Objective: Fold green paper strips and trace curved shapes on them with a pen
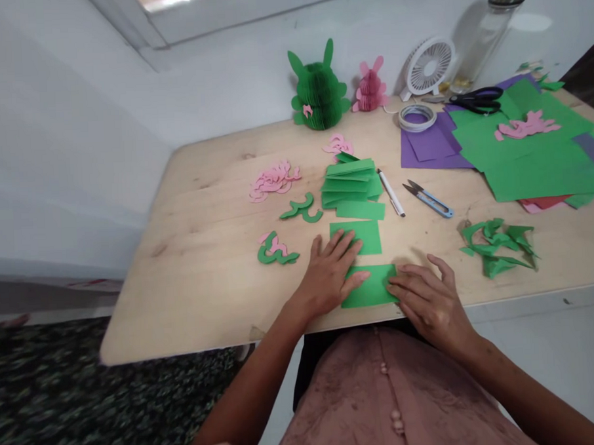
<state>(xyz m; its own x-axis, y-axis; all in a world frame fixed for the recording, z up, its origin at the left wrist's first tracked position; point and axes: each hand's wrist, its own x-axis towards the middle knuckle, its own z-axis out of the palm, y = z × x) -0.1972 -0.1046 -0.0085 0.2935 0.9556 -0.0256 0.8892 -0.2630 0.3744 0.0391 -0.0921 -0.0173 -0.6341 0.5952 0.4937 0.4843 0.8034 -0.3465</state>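
Note:
My left hand (331, 273) lies flat with fingers spread, its fingertips on a green paper rectangle (369, 236) and its thumb across a nearer green paper rectangle (366, 288). At the right edge of that nearer sheet, my right hand (428, 302) rests its fingertips, fingers loosely bent and partly apart. Just beyond both sheets is a stack of folded green paper pieces (349, 184). Cut green curved shapes (303, 208) and a green and pink cut-out group (276, 248) lie left of the sheets.
Pink cut-outs (274, 181), a white pen (391, 193) and blue thread snips (428, 199) lie on the table (190, 253). Green scraps (499, 246) are at right. Behind stand green (321, 93) and pink (370, 88) paper bunnies, a fan (428, 66), tape (417, 119) and black scissors (476, 101).

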